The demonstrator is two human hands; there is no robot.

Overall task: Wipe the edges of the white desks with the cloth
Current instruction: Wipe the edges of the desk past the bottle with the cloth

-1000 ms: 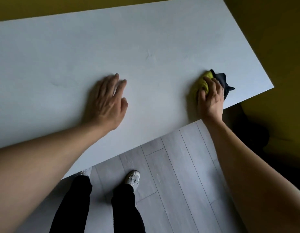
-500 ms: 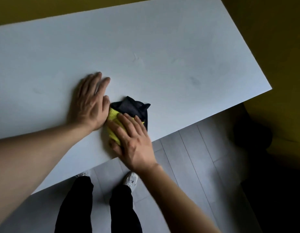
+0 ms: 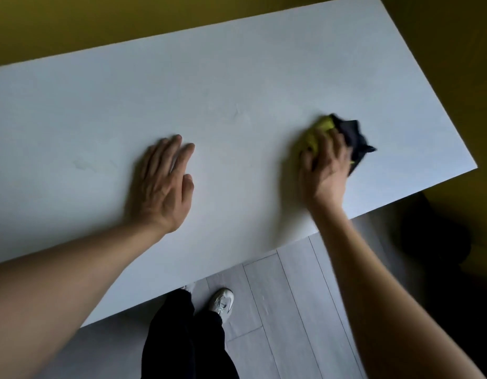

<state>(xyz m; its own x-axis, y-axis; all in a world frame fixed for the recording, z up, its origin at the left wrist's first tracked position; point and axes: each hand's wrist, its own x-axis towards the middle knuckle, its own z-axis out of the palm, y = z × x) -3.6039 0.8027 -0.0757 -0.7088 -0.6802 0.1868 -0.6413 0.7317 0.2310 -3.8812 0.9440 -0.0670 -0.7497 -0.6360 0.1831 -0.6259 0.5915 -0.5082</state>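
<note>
A wide white rectangular desk with a flat matte top (image 3: 237,77) fills most of the head view, its near edge running slantwise from lower left up to a corner at the right. The left hand (image 3: 161,187) lies palm down on the desktop near the middle, fingers straight and close together, thumb alongside, holding nothing. The right hand (image 3: 325,165) rests on a crumpled cloth, yellow-green on one side and dark navy on the other (image 3: 351,138), its fingers (image 3: 332,143) bent over the bundle and pressing it onto the desk; the hand and cloth are blurred, so whether the thumb hooks under the fabric cannot be told. The cloth sits on the desktop towards the right end, near the right corner and a little in from the near edge, with the dark part sticking out past the fingertips to the right. Below the desk edge lies a pale grey plank floor (image 3: 286,310), where the person's black trouser legs (image 3: 187,343) and one white trainer (image 3: 223,302) show. A mustard-yellow wall (image 3: 100,20) runs behind the desk's far edge
</note>
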